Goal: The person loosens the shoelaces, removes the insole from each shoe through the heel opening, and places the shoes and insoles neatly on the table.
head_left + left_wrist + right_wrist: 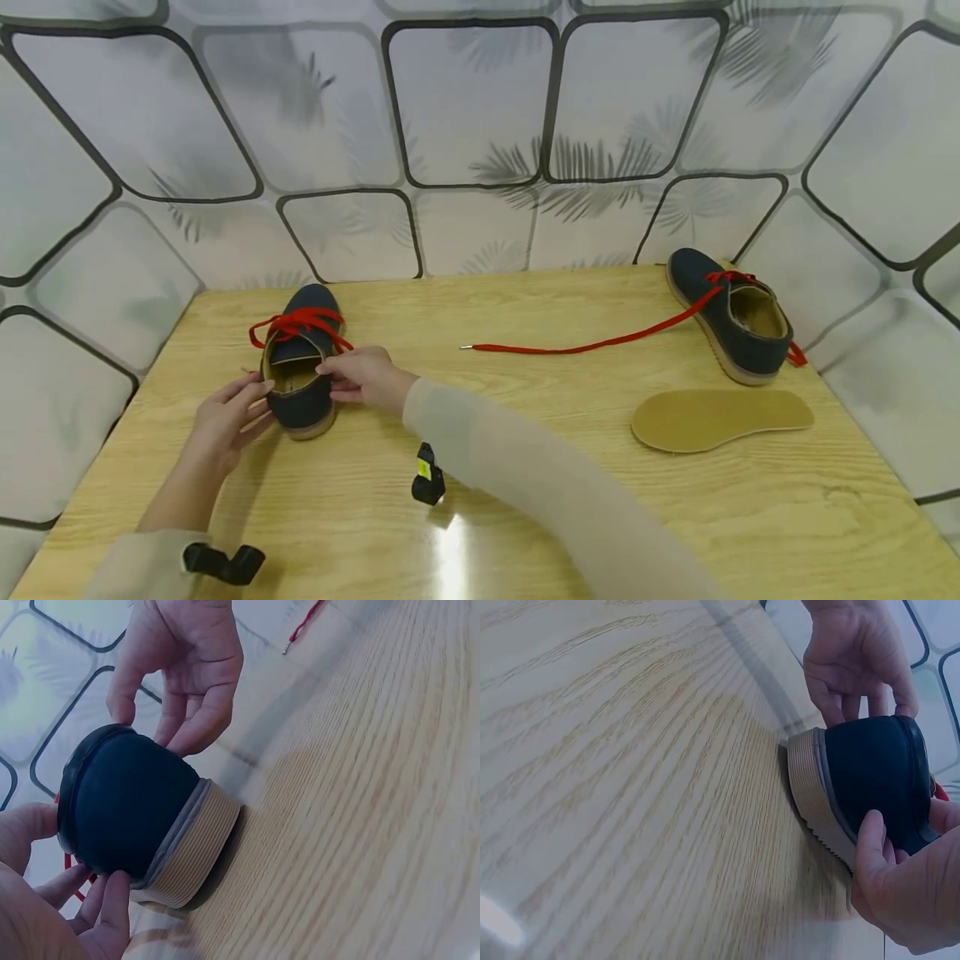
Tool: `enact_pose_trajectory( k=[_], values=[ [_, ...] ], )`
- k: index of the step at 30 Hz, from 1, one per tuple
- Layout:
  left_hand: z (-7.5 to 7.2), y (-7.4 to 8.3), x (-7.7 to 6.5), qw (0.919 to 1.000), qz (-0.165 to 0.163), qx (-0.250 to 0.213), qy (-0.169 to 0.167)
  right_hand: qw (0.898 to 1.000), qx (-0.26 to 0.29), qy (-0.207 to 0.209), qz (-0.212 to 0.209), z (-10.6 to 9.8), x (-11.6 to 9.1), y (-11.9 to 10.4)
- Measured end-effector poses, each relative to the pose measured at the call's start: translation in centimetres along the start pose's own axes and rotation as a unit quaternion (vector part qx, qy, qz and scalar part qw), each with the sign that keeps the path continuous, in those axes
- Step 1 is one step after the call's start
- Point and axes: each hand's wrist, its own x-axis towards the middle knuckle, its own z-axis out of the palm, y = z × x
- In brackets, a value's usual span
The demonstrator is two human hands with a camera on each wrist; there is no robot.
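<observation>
A navy shoe (300, 410) with red laces (303, 318) stands at the left of the table, its toe pointing to the back wall. My left hand (228, 417) grips the left side of its collar, thumb at the rim and fingers along the outside. On the opposite side my right hand (369, 382) pinches the collar in the same way. Both wrist views show the shoe's heel (135, 802) between the two hands, with the ribbed tan sole (810, 780) below it. The inside of the shoe is visible only from the head view.
A second navy shoe (750, 337) stands at the back right. From it one long red lace (570, 350) stretches left across the wooden table (525, 433). A tan insole (720, 419) lies in front of that shoe. Patterned fabric (480, 108) rises behind the table.
</observation>
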Motion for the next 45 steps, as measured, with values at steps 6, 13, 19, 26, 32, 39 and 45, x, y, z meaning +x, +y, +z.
enact_pose_trajectory(
  k=[6,13,19,26,32,39,45],
  values=[
    [0.9,-0.1,0.3,0.9996,-0.006,0.022,-0.016,1.000,-0.005,0.004,0.009,-1.1,0.0,-0.5],
    [2.2,-0.4,0.4,0.9992,0.002,0.035,-0.022,1.000,-0.004,-0.012,0.026,-2.8,-0.3,-1.1],
    [2.9,-0.6,0.4,0.9977,0.006,0.055,-0.038,1.000,-0.001,-0.003,0.022,-3.7,-0.8,-1.0],
    [4.2,-0.7,0.2,0.9959,0.002,0.076,-0.049,0.999,0.015,-0.010,0.028,-5.4,-1.2,-1.0],
    [5.4,-0.9,0.2,0.9962,0.002,0.072,-0.048,0.999,0.021,-0.019,0.036,-6.8,-1.4,-1.2],
    [6.8,-1.2,0.2,0.9950,0.007,0.083,-0.055,0.999,0.016,-0.015,0.034,-8.3,-1.7,-1.3],
    [8.1,-1.8,0.3,0.9943,0.009,0.087,-0.061,0.999,0.006,-0.013,0.035,-9.7,-2.1,-1.5]
  ],
)
